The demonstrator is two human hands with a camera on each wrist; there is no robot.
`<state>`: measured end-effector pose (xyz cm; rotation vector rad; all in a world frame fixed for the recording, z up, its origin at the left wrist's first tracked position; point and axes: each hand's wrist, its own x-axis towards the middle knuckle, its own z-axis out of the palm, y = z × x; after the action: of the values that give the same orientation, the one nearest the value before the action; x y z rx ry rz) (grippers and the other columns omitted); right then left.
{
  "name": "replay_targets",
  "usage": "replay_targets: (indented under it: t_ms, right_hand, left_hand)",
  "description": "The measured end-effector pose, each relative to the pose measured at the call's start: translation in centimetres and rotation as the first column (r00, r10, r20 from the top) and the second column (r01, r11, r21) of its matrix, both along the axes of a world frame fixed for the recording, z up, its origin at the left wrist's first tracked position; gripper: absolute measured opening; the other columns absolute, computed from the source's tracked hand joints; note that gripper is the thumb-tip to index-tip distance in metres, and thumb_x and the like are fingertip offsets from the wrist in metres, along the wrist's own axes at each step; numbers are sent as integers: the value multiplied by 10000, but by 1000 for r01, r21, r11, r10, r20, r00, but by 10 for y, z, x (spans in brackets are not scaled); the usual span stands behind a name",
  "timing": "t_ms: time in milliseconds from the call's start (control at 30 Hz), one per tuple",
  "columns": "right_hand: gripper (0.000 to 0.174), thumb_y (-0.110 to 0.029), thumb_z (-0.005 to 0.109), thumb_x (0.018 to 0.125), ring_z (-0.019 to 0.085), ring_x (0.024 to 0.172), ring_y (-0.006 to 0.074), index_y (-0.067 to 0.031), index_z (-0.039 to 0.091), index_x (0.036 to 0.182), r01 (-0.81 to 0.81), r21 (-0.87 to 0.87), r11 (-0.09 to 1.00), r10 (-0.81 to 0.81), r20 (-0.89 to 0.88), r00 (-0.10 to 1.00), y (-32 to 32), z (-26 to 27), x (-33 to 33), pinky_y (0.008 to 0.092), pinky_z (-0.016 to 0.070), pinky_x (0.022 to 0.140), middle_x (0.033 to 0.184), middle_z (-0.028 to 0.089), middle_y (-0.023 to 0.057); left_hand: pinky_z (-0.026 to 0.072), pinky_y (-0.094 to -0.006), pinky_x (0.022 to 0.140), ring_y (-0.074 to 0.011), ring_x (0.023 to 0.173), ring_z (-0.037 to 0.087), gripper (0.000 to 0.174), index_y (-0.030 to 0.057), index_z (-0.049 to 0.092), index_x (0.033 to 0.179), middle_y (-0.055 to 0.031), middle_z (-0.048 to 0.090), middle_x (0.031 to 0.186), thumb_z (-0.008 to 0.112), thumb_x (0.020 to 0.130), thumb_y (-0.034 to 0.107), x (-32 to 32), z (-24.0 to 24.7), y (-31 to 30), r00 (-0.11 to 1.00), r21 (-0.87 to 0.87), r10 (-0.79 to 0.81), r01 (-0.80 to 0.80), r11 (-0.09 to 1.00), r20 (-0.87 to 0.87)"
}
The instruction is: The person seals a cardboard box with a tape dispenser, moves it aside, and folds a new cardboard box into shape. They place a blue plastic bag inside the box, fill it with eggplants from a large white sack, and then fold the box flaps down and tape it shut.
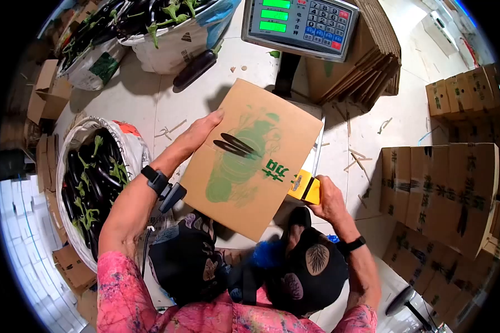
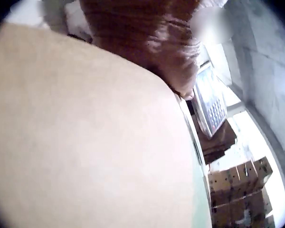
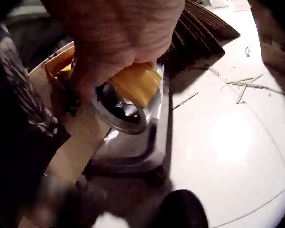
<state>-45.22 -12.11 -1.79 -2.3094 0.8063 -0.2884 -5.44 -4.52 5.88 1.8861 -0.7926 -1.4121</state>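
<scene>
A cardboard box (image 1: 244, 200) printed with a green picture and two dark eggplants tilts above the person's lap in the head view. The left hand (image 1: 205, 129) grips its upper left edge, the fingers partly hidden by the cardboard. In the left wrist view, that hand (image 2: 156, 38) bends over the edge of the box (image 2: 85, 128). The right hand (image 1: 330, 201) holds a yellow tape dispenser (image 1: 305, 187) against the box's right edge. Seen from the right wrist, the right hand (image 3: 118, 38) is wrapped over the dispenser (image 3: 140, 85), with a round tape roll below.
A weighing scale's display (image 1: 297, 25) stands ahead, flattened cartons (image 1: 366, 55) beside it. Sacks of eggplants (image 1: 169, 50) are at back left, another sack (image 1: 141, 145) at left. A loose eggplant (image 1: 196, 69) lies on the floor. Printed boxes (image 1: 439, 194) are stacked at right.
</scene>
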Motion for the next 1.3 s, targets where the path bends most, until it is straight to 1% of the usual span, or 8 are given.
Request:
replay_targets:
  t_ms: [433, 567, 667, 733, 833, 967, 1167, 1300]
  right_hand:
    - [484, -173, 804, 662, 613, 773, 397, -15, 558, 1048, 332, 47, 942, -333, 14, 943, 28, 92, -29, 450, 504, 661, 845, 591, 199]
    - [453, -163, 766, 695, 599, 785, 412, -16, 505, 1034, 91, -107, 990, -112, -217, 970, 6, 168, 5, 456, 499, 684, 847, 557, 206]
    - [484, -246, 784, 734, 606, 790, 415, -9, 490, 1037, 7, -190, 982, -69, -322, 944, 11, 186, 51, 470, 486, 672, 835, 569, 212]
    - [456, -237, 772, 732, 622, 764, 410, -17, 481, 1005, -40, -215, 976, -30, -310, 950, 11, 198, 86, 473, 498, 638, 834, 587, 205]
    - [480, -242, 791, 715, 657, 722, 408, -13, 477, 996, -60, -192, 980, -2, -308, 951, 11, 202, 126, 483, 518, 604, 819, 620, 217]
    - [484, -274, 773, 744, 659, 737, 427, -5, 483, 1022, -52, -145, 988, -9, -392, 920, 12, 210, 151, 484, 525, 637, 836, 633, 240]
    - [524, -283, 773, 748, 658, 739, 428, -2, 472, 1073, -115, -163, 980, 58, -319, 946, 11, 206, 149, 497, 530, 652, 813, 628, 236]
    - [530, -278, 773, 755, 657, 735, 431, -3, 463, 1086, -128, -148, 981, 83, -280, 956, 13, 206, 136, 496, 535, 649, 799, 620, 236]
  left_hand:
    - [510, -361, 1016, -215, 1256, 550, 655, 37, 317, 1523, -159, 490, 1435, 425, 1041, 467, -60, -33, -2, 626, -42, 65, -154, 987, -777]
    - [414, -371, 1127, -238, 1331, 484, 724, 72, 225, 1561, -143, 425, 1495, 417, 1027, 522, -47, -61, -3, 569, -76, -44, -31, 997, -821]
    - [428, -377, 1069, -235, 1296, 517, 650, 48, 382, 1483, -135, 503, 1433, 390, 1035, 520, -22, -68, 0, 961, -72, -106, 90, 993, -257]
    - [421, -365, 1027, -227, 1258, 533, 608, 8, 486, 1386, -142, 568, 1355, 371, 1044, 497, -17, -41, 5, 955, -199, -74, 135, 971, 288]
    - [345, -322, 1109, -228, 1344, 460, 642, 50, 408, 1475, -167, 501, 1436, 364, 1045, 524, -28, 35, 1, 979, -248, 45, -94, 964, -197]
    - [413, -437, 1060, -406, 1260, 534, 662, 5, 411, 1431, -275, 502, 1402, 432, 1012, 517, -34, 32, -21, 928, -314, -42, 168, 934, 371]
    - [476, -576, 883, -525, 975, 618, 491, 54, 436, 1350, -333, 616, 1167, 441, 1013, 411, -33, 56, -20, 670, -95, -209, 387, 917, 712]
    - [473, -592, 846, -525, 910, 627, 461, 59, 414, 1347, -299, 679, 937, 439, 1016, 379, -30, 36, -21, 723, -165, -75, 255, 953, 686]
